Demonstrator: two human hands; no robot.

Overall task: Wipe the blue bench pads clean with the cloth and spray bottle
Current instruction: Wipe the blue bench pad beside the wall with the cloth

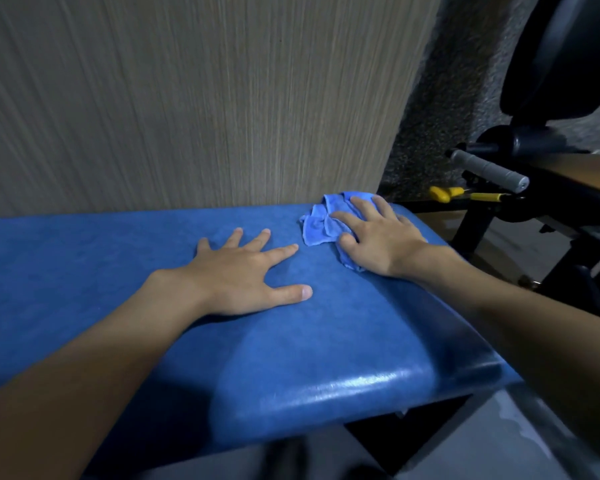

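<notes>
While your right hand (378, 237) presses the crumpled blue cloth (321, 223) onto the blue bench pad (118, 271), near the pad's far right corner, your left hand (243, 271) lies palm-down on bare vinyl nearer the pad's middle, just beside the cloth and apart from it.

Hand states: both are spread flat and neither grips anything. The right fingers are extended across the top of the cloth, with the thumb tucked at its near edge. The left fingers are splayed wide.

Reading: the flat right palm puts even pressure on the cloth, as a wiping stroke needs. The left hand looks like a brace, carrying your lean over the pad.

The spray bottle is not in view.

Pad surface: there is a sheen along the near rounded edge; whether that is moisture or only light, you cannot tell.

Surroundings: a wood-grain wall panel (187, 98) stands behind the pad. Beyond the pad's right end is a black gym machine with a grey handle grip (489, 169).

Judgement: wiping is in progress at the right end, and most of the pad to the left of the cloth probably remains to be covered.
</notes>
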